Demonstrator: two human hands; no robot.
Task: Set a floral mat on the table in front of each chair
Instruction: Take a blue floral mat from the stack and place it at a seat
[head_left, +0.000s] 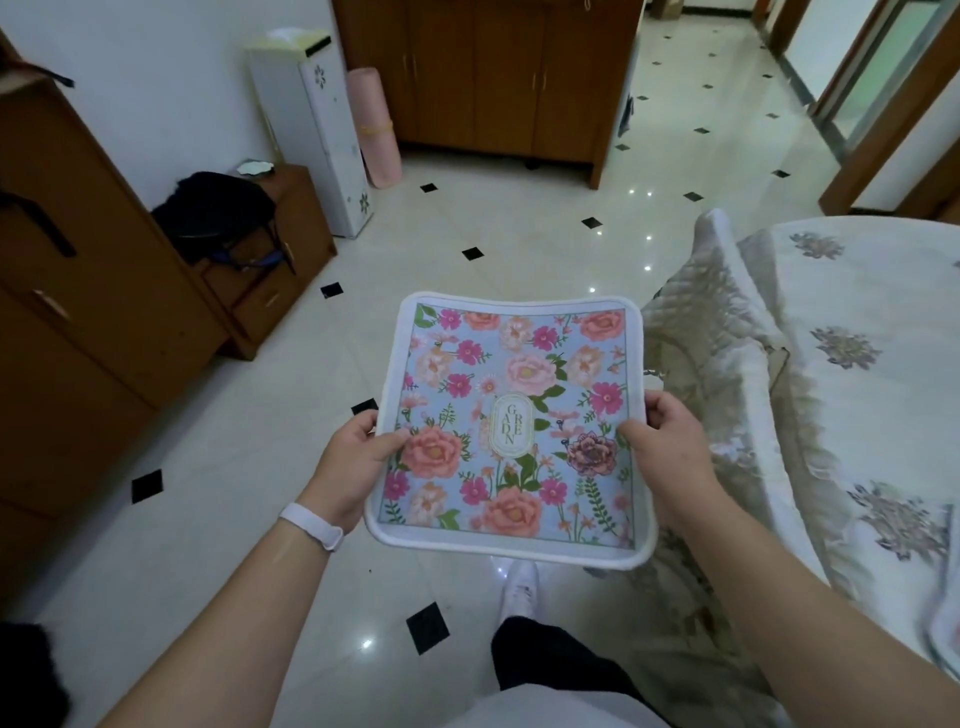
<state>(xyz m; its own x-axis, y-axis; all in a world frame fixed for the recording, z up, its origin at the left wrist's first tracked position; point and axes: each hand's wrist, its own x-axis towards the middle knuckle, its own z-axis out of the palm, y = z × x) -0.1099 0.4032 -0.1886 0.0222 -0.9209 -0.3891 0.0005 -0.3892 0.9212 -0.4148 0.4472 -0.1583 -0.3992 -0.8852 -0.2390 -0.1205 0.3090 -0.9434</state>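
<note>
Underneath, fingers of both hands (358, 457) (662, 441) grip the floral mat (511, 426), mostly hidden.

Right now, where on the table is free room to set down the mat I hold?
The floral mat, held by left hand and right hand, fits the bare tablecloth to the right, beyond the quilted chair back. Another mat's edge crowds the near right corner.

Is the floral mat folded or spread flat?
Spread flat: the floral mat shows its whole printed face, held at opposite edges by the left hand and right hand.
</note>
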